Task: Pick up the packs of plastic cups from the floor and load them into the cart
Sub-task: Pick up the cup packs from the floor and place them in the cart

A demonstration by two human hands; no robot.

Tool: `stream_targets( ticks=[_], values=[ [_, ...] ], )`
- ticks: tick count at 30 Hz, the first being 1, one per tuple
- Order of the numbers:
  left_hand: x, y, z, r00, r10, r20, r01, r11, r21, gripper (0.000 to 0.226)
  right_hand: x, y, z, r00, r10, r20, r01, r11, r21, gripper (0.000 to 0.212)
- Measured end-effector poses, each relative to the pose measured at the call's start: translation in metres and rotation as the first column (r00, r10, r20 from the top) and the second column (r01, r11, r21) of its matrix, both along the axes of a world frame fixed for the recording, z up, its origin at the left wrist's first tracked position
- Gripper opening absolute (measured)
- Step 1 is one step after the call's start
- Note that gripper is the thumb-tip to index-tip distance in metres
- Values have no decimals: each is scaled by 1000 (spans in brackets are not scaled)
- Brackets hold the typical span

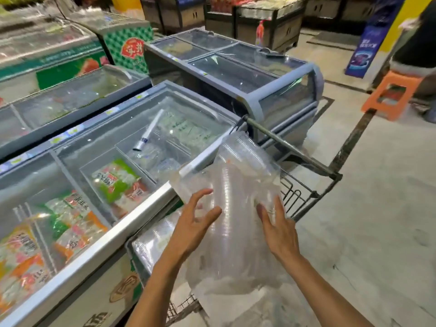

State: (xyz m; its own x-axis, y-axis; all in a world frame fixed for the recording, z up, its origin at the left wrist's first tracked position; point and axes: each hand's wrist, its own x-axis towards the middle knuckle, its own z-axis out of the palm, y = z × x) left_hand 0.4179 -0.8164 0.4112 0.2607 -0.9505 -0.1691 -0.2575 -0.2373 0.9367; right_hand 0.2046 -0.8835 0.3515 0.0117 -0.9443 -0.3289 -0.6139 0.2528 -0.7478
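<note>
Hands are bracketing a pack of plastic cups (232, 208) above a wire cart (304, 194) parked beside a chest freezer (113, 234). The left hand (194, 224) is pressing the pack's side with fingers spread and loosely curled; the right hand (279, 228) is lying flat against the opposite side, fingers extended. Neither is closing fully around it. Both forearms are reaching forward, the pack standing tilted between them over more packs (153, 239) already in the cart.
</note>
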Motion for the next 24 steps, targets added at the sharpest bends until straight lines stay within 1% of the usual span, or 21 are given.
stream_targets(
  ticks=[2, 4, 5, 6, 7, 8, 9, 11, 13, 14, 16, 19, 24],
  values=[
    [-12, -28, -1, 999, -27, 31, 28, 999, -45, 64, -5, -20, 1, 998, -8, 65, 5, 999, 36, 91],
    [-23, -54, 1, 992, -81, 98, 86, 995, -48, 72, -3, -29, 8, 993, 10, 119, -14, 999, 29, 95],
    [-27, -66, 1, 983, -114, 142, 121, 992, -42, 75, -1, -32, 14, 990, 53, 132, -57, 998, 28, 97],
    [-31, -78, 0, 974, -141, 180, 150, 988, -37, 77, 1, -34, 18, 985, 57, 161, -63, 998, 27, 89],
    [-33, -88, -3, 965, -163, 205, 173, 984, -32, 76, 2, -35, 22, 970, 9, 244, -23, 998, 57, 75],
    [-33, -98, -7, 958, -182, 224, 192, 981, -26, 74, 3, -37, 25, 945, -50, 324, 30, 997, 67, 65],
    [-33, -106, -12, 949, -200, 242, 212, 977, -25, 72, 2, -39, 23, 925, -87, 369, 77, 996, 42, 65],
    [-33, -120, -25, 928, -244, 283, 259, 966, -16, 67, 1, -44, 18, 918, -86, 386, 95, 995, -4, 80],
    [-35, -131, -38, 902, -280, 328, 304, 952, -21, 61, 0, -45, 18, 929, -73, 362, 92, 995, -36, 100],
    [-36, -136, -44, 894, -290, 340, 318, 948, -26, 56, 1, -47, 19, 943, -73, 325, 96, 994, -57, 103],
    [-39, -146, -53, 885, -319, 340, 344, 939, -15, 45, 4, -49, 15, 968, -93, 232, 118, 988, -96, 100],
    [-41, -162, -70, 845, -368, 387, 391, 920, 21, 42, 13, -54, 6, 983, -165, 80, 170, 983, -61, 98],
    [-47, -175, -104, 773, -454, 444, 473, 878, 74, 41, 18, -59, -11, 966, -259, -13, 258, 966, -24, 93]
  ],
)
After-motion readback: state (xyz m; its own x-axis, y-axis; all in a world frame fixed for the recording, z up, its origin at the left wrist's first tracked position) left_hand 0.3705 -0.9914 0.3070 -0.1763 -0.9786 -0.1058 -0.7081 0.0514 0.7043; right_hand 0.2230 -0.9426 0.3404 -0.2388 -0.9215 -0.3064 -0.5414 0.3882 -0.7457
